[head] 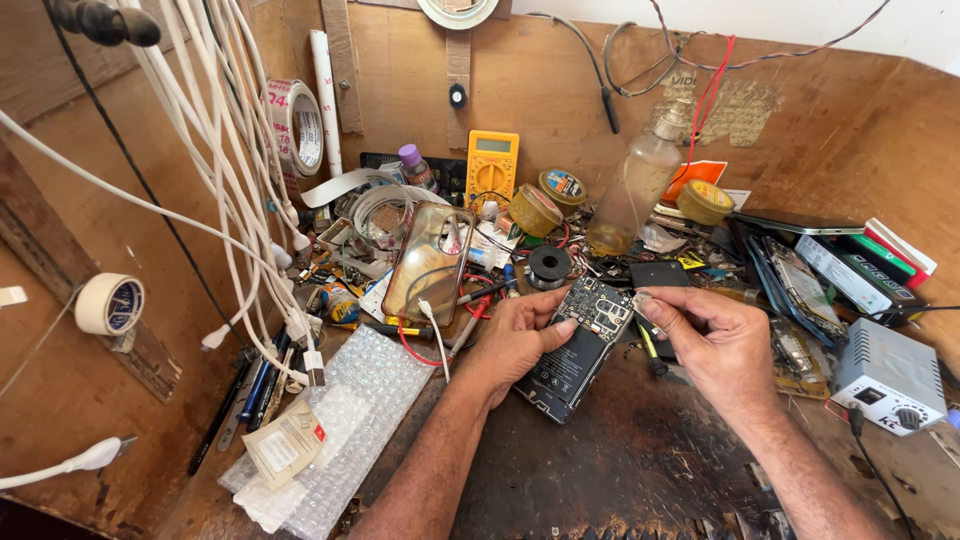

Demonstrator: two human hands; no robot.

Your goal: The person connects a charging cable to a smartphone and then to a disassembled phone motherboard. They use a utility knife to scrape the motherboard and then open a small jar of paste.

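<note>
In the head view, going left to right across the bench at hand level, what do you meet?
Tape roll → bubble wrap → left hand → opened phone → right hand → grey power supply box.

i'm seeing a dark, scuffed wooden workbench (640, 470) w/ bubble wrap (340, 420) front left, yellow multimeter (492, 165) at back, grey power supply (888, 375) on right edge.

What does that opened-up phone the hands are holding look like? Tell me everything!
The opened phone has its back cover off. Its upper part shows a circuit board with small metal parts, and below that sits a flat black battery. It lies tilted on the dark workbench. The left hand grips its side, and the right hand pinches at its top corner.
</note>
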